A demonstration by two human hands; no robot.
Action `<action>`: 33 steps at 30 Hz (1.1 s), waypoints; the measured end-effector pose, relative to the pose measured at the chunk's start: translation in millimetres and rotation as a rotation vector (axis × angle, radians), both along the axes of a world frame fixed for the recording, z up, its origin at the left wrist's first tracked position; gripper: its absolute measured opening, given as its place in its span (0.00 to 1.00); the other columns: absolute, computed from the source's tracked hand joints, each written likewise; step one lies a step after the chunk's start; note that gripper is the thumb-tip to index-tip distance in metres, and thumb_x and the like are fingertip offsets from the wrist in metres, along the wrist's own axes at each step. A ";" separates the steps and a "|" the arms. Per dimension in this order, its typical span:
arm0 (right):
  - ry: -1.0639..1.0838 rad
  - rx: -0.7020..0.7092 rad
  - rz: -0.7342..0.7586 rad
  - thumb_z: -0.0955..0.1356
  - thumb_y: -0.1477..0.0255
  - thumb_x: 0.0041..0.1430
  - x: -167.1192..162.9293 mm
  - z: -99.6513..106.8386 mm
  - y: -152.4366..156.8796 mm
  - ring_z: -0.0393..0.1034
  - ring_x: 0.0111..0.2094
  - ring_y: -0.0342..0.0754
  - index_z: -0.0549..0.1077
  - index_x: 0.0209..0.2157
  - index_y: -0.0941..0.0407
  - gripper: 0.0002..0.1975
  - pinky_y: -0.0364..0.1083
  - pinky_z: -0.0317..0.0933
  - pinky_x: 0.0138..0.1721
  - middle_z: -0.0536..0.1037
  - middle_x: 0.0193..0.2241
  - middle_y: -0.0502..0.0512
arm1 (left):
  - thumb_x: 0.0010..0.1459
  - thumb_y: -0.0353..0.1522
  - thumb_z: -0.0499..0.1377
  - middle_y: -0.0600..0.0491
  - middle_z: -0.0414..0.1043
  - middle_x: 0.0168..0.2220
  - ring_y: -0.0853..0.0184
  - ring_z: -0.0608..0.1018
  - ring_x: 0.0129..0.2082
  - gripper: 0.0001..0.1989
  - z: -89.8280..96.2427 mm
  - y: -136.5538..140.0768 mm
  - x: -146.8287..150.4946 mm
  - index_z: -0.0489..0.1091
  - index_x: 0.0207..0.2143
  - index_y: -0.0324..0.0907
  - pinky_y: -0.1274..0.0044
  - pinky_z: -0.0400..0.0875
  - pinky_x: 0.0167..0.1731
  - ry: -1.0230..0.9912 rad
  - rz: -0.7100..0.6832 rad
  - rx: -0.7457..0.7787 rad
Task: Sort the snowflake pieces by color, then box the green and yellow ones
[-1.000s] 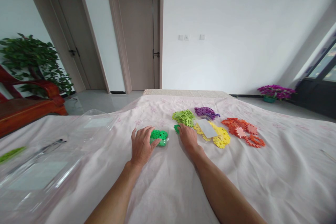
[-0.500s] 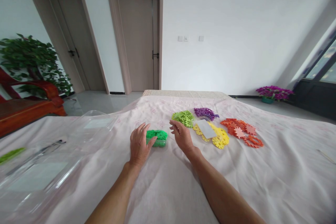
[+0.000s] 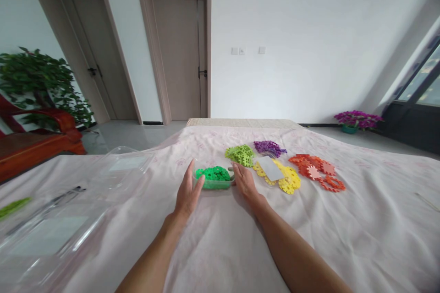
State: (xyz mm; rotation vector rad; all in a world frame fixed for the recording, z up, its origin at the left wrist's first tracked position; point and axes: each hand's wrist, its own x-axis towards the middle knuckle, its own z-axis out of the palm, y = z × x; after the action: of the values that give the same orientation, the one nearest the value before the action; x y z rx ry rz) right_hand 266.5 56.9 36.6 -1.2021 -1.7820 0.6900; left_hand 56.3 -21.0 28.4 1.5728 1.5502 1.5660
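Note:
A clear plastic box [image 3: 217, 185] sits on the cloth in front of me, with green snowflake-shaped plastic pieces [image 3: 213, 173] heaped inside. My left hand [image 3: 187, 192] grips its left end, thumb at the front corner. At the opposite end, my right hand [image 3: 244, 181] presses against the box with its fingers bent round the side. Just beyond are light green pieces [image 3: 240, 154] and purple pieces [image 3: 268, 148]. Right of my right hand, a clear lid with a white label [image 3: 271, 168] lies partly over yellow pieces [image 3: 289, 181].
Orange and red pieces [image 3: 311, 166] lie farther right on the pale bedspread [image 3: 220, 247]. Large clear plastic containers [image 3: 51, 233] take up the left side, near a bright green item [image 3: 13, 207]. A wooden chair [image 3: 41, 135] stands beyond the left edge.
My right hand has come left onto the box's right end, and my left hand has shifted slightly right. The green pieces now look spread wider in the box.

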 end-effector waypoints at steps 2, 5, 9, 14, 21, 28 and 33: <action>0.009 -0.036 0.041 0.53 0.51 0.67 1.5 0.3 0.6 0.71 0.26 0.48 0.75 0.38 0.57 0.29 0.44 0.65 0.27 0.77 0.29 0.57 | 0.64 0.47 0.52 0.44 0.52 0.69 0.58 0.56 0.69 0.33 -1.7 1.0 0.2 0.51 0.67 0.46 0.62 0.51 0.67 -0.039 0.057 -0.069; 0.000 -0.065 0.114 0.54 0.52 0.68 1.7 0.3 2.3 0.72 0.26 0.48 0.74 0.42 0.56 0.27 0.44 0.65 0.28 0.77 0.28 0.54 | 0.65 0.48 0.50 0.43 0.51 0.69 0.58 0.58 0.68 0.33 -6.0 3.2 -4.8 0.50 0.67 0.45 0.63 0.54 0.66 -0.076 0.084 -0.090; -0.229 0.109 -0.112 0.58 0.64 0.67 13.9 8.2 10.1 0.73 0.43 0.53 0.74 0.49 0.55 0.19 0.49 0.64 0.46 0.79 0.43 0.59 | 0.65 0.49 0.49 0.42 0.54 0.68 0.58 0.60 0.67 0.33 -9.3 4.1 -8.4 0.50 0.67 0.45 0.62 0.55 0.65 -0.079 0.094 -0.080; -0.565 0.204 -0.526 0.64 0.72 0.59 60.2 19.8 22.0 0.56 0.61 0.59 0.63 0.62 0.54 0.28 0.55 0.51 0.59 0.66 0.61 0.61 | 0.65 0.49 0.50 0.43 0.55 0.67 0.57 0.62 0.66 0.32 -8.9 3.4 -7.1 0.52 0.66 0.47 0.62 0.56 0.64 -0.053 0.112 -0.063; -0.732 -0.131 -0.741 0.71 0.57 0.52 110.9 18.4 30.0 0.52 0.63 0.67 0.54 0.66 0.56 0.45 0.59 0.47 0.59 0.60 0.62 0.67 | 0.64 0.49 0.50 0.42 0.60 0.65 0.57 0.65 0.64 0.32 -6.6 3.3 -7.7 0.54 0.66 0.46 0.61 0.59 0.62 -0.054 0.117 -0.082; -0.731 -0.149 -0.768 0.73 0.59 0.49 114.3 35.0 24.6 0.60 0.57 0.64 0.61 0.60 0.58 0.39 0.55 0.55 0.53 0.67 0.55 0.69 | 0.64 0.49 0.50 0.42 0.61 0.64 0.56 0.67 0.63 0.32 -5.8 3.1 -7.7 0.54 0.66 0.46 0.60 0.60 0.62 -0.061 0.116 -0.083; -0.671 -0.151 -0.681 0.67 0.68 0.55 114.7 63.9 17.8 0.70 0.48 0.57 0.68 0.56 0.57 0.25 0.48 0.60 0.44 0.73 0.49 0.65 | 0.64 0.49 0.50 0.42 0.58 0.66 0.57 0.66 0.63 0.32 -7.8 4.9 -8.7 0.54 0.65 0.45 0.62 0.59 0.62 -0.048 0.115 -0.075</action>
State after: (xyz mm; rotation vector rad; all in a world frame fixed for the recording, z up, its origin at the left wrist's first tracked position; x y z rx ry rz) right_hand 381.2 74.7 100.5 -2.1756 -1.6508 0.0030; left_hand 47.6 -16.1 20.6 1.4182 1.6792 1.5745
